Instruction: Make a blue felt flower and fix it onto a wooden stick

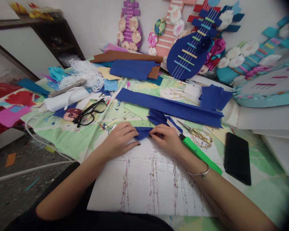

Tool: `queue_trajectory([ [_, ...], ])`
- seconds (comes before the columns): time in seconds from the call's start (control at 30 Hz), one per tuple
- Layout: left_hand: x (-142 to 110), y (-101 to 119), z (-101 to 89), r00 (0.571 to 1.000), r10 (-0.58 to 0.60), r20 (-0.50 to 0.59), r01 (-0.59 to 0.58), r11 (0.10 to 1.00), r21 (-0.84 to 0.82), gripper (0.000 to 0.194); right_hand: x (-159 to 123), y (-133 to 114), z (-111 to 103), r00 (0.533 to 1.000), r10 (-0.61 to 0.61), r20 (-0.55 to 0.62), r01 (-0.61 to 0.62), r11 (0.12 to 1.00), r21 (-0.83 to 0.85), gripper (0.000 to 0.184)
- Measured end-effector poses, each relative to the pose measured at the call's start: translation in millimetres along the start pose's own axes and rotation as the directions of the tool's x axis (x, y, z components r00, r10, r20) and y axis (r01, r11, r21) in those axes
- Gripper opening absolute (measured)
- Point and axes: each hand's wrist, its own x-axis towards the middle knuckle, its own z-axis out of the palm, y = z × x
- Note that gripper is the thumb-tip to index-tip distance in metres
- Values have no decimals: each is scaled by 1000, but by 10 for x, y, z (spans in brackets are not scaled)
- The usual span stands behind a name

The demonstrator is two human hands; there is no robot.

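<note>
A small piece of dark blue crepe paper (pixel 143 132) spans the gap between my two hands, just above a white board (pixel 137 192). My left hand (pixel 122 138) has its fingers closed on the left end of the piece. At the opposite end, my right hand (pixel 167 138) pinches it between thumb and fingertips. Behind my right hand lies another crumpled blue paper piece (pixel 157 117). Gold-handled scissors (pixel 199 136) and a green utility knife (pixel 199 155) rest to the right of that hand. Thin cut lines and shreds mark the board.
A long blue paper strip (pixel 168 106) crosses the table beyond my hands. Black glasses (pixel 90 113) and a tangle of white string (pixel 86 75) lie left. A black phone (pixel 237 158) sits right. Decorated paper instruments, including a blue one (pixel 186 59), lean against the wall.
</note>
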Motion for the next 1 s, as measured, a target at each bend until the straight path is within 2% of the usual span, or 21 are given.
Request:
queue_trajectory([
  [0.07, 3, -1, 21, 1000, 5, -27, -5, 1000, -3, 11, -2, 6, 0, 1000, 3, 2, -3, 1000, 6, 14],
  [0.17, 1, -16, 35, 999, -17, -51, 13, 998, -65, 15, -7, 22, 2, 1000, -18, 4, 18, 1000, -7, 13],
  [0.27, -4, -31, 26, 994, -101, -44, 94, 986, -138, 13, -8, 42, 1, 999, -28, 20, 29, 999, -24, 13],
  [0.43, -4, -47, -1, 976, -219, 3, 216, 960, -180, 8, 6, 43, -13, 999, 21, 35, -20, 999, -40, 9],
  [1.0, 22, -2, -9, 943, -333, 20, 330, 922, -204, 8, 49, -13, -3, 991, 121, 65, -112, 987, -119, 11],
])
